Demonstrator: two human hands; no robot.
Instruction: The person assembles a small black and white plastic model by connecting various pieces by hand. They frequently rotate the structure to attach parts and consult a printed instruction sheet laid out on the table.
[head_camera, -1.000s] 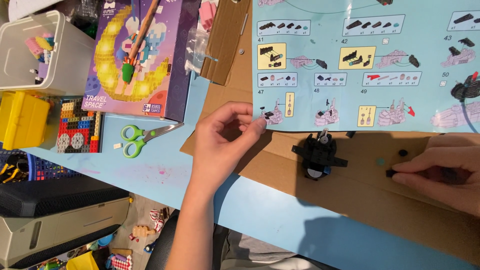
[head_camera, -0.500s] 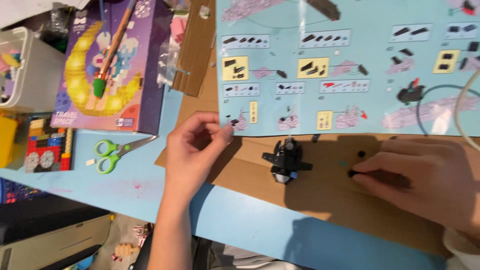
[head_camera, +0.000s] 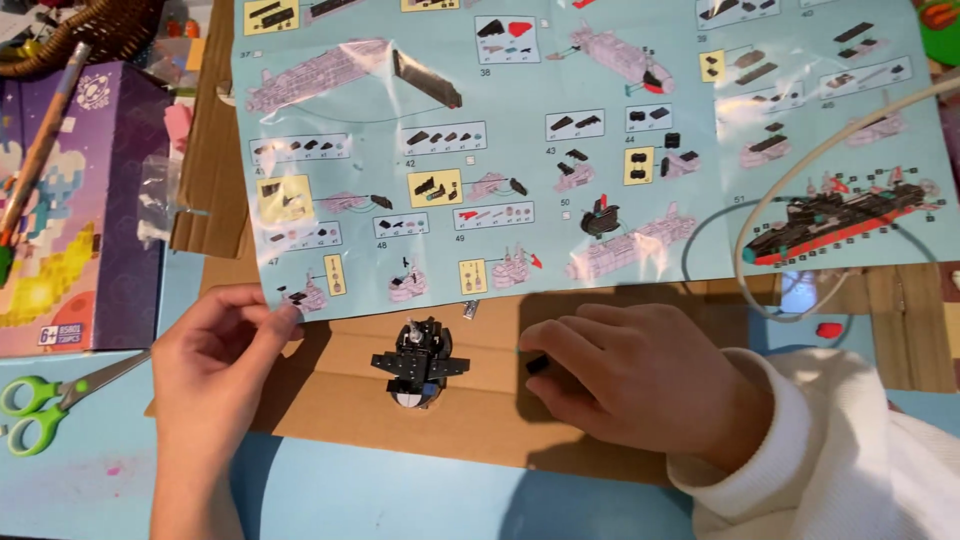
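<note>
While left hand fingers pinch the instruction sheet, right hand fingers grip a small black brick.

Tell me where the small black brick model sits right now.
In the head view the black brick model stands on the brown cardboard, low and centre, between the left hand and right hand, just below the instruction sheet.
</note>
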